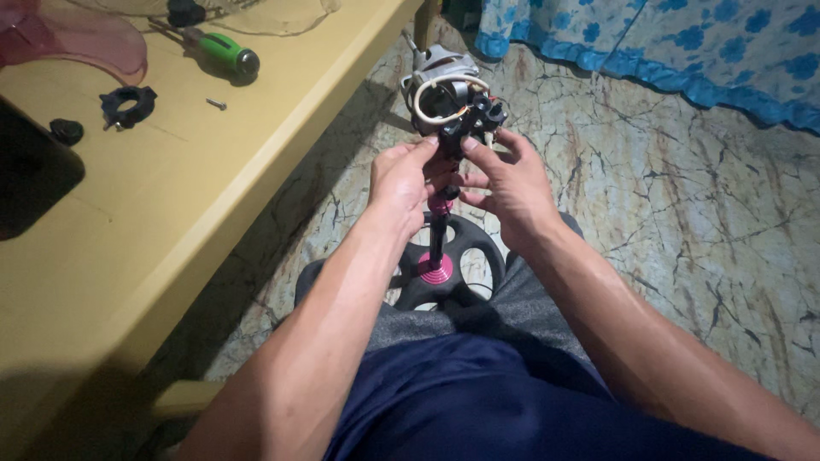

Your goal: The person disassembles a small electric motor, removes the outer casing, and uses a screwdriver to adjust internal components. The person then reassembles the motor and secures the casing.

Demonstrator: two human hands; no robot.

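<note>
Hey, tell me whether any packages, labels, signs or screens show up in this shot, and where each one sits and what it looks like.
None can be made out: no package, label, sign or screen shows.
Dark flat shape at the left edge of the yellow table: black, too cut off to tell what it is.
Both hands, left hand and right hand, grip the black-and-pink fan stand; no label shows on it.

yellow table sat left of hands | green-handled screwdriver, black ring part, small screw lay on it, well apart from hands | blue floral cloth hung far upper right
</note>
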